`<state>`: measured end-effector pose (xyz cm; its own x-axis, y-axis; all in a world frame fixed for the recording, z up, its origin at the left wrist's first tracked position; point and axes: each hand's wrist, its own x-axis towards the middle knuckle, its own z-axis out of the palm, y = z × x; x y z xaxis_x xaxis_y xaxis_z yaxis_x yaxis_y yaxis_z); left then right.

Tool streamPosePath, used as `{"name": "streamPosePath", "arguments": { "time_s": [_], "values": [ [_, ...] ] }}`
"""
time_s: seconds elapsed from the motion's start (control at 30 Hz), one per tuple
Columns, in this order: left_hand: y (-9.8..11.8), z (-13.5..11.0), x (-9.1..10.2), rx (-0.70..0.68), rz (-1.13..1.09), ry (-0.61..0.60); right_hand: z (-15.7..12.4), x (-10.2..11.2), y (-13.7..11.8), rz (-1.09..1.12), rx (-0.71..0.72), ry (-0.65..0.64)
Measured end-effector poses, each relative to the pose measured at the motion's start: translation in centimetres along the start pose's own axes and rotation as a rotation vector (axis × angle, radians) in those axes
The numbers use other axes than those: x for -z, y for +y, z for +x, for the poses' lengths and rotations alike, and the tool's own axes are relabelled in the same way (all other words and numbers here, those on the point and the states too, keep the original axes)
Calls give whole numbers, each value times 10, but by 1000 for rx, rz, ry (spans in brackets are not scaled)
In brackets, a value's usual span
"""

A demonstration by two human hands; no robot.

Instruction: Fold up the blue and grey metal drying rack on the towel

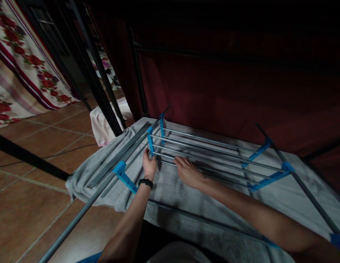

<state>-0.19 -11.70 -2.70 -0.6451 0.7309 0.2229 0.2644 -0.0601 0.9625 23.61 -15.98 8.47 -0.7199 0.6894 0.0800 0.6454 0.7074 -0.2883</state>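
Left hand [149, 167], fingers part-curled, meets the lower end of the blue plastic bracket [150, 141]. Right hand [189, 173], fingers nearly straight, reaches the slim silver metal rod [165, 156] right of the bracket. Neither grip confirmable. Advisable: brace bracket, keep rod square.

the left hand [149, 166] meets a blue bracket [150, 140]; the right hand [188, 172] touches a metal rod [164, 156] above grey cloth [167, 184].

I'm watching from far away, and I can't read any words, names, numbers or signs here. Some parts are too dark for me to tell.
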Motion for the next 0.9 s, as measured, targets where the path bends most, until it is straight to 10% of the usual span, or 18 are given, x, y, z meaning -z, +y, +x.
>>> {"name": "streamPosePath", "arguments": {
  "time_s": [0.3, 0.9],
  "values": [
    [-2, 12, -1, 18, -28, -132, 96, -34, -9, -19, -70, -51],
    [-11, 11, -3, -29, 74, -142, 149, -53, -6, 141, -47, -115]
  ]
}}
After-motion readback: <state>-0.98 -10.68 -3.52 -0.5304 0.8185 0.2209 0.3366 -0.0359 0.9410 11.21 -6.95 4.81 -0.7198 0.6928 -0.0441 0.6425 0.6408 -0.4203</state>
